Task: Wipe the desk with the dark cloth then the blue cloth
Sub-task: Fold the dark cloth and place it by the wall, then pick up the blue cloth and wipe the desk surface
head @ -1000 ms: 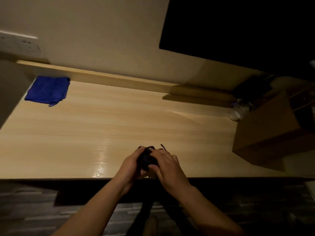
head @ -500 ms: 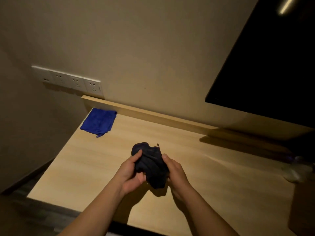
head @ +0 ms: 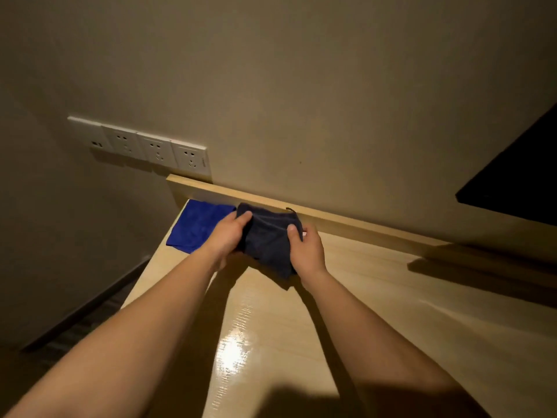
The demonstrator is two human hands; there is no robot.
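**Dark cloth carried to the far left corner, wiping about to start**

Over the last second I have seen the dark cloth [head: 269, 241] go from a tight ball at the near edge of the desk [head: 376, 312] to a half-opened bundle at centre frame, close against the raised back ledge [head: 346, 220]. My judgement is that the cloth is being readied for the first wipe; no stroke looks made yet.

The left hand [head: 226, 236] is curled closed on the cloth's left edge, thumb on top. The right hand [head: 304, 245] is closed on the right edge, its fingers mostly hidden behind the fabric. The cloth's lower corner hangs down; I cannot tell whether it touches the wood.

The blue cloth [head: 197, 226] lies flat left of centre, in the desk's far left corner, partly behind the left hand. A row of wall sockets [head: 150, 147] sits above it, upper left.
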